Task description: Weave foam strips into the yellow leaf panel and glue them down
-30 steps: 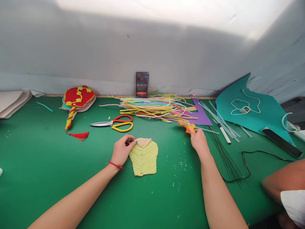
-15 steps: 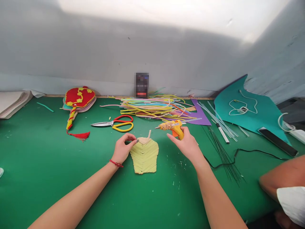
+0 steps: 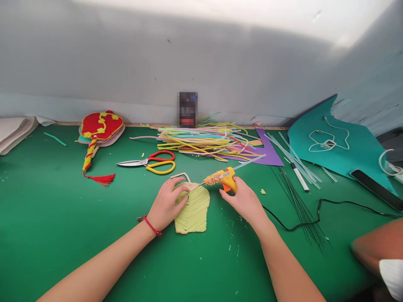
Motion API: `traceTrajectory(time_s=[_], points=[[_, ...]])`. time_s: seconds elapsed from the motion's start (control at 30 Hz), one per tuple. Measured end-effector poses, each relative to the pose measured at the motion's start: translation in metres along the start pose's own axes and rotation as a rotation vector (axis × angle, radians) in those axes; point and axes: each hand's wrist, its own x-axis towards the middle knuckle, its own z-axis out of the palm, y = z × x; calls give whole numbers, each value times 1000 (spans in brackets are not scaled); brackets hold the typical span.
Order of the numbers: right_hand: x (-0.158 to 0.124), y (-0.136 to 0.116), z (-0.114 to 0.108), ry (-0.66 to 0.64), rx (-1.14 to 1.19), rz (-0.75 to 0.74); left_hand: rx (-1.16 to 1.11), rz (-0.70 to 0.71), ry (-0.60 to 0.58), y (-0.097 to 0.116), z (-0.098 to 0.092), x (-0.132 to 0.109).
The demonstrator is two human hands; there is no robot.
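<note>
Flat on the table lies a yellow-green panel (image 3: 195, 214), covered in slanting fuzzy strips that meet in a middle seam, with a pale beige patch at its top. My left hand (image 3: 169, 199) grips the panel's upper left edge, thumb on the face and other fingers partly hidden. A bent beige strip (image 3: 185, 175) sticks up just beyond that hand. In my right hand (image 3: 247, 201) is a yellow hot glue gun (image 3: 225, 178), fingers wrapped around its handle. Its nozzle points left and reaches the beige patch; whether it touches cannot be made out. A clear glue stick (image 3: 250, 161) juts from its back.
Red-and-yellow scissors (image 3: 147, 162) lie behind my left hand, left of a pile of coloured pipe cleaners (image 3: 201, 142). A tasselled red fan (image 3: 101, 126) lies far left. A black cord (image 3: 292, 228) crosses thin green wires (image 3: 292, 197). Another person's arm (image 3: 378, 247) is at right.
The glue gun has moved left and down, bringing its nozzle to the beige patch. My left hand has shifted right over the panel, and the beige strip now bends to the left.
</note>
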Motion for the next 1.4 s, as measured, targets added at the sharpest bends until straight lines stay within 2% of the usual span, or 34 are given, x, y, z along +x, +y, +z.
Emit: traceTrajectory(time_s=[0.23, 0.37, 0.5, 0.77, 0.9, 1.07, 1.23, 1.4], points=[[12, 1, 13, 219, 118, 193, 53, -56, -41, 1, 3, 0], [23, 10, 19, 269, 153, 243, 42, -76, -41, 2, 2, 0], [25, 11, 20, 202, 175, 236, 21, -88, -17, 0, 3, 0], [5, -5, 12, -82, 205, -13, -1, -149, 11, -5, 6, -1], [2, -4, 9, -113, 163, -80, -24, -149, 0, -7, 6, 0], [2, -2, 7, -137, 137, -77, 58, -122, -78, -6, 7, 1], [0, -4, 8, -132, 103, -97, 111, -152, -127, -7, 8, 2], [1, -3, 11, -125, 91, -119, 125, -143, -125, -7, 8, 1]])
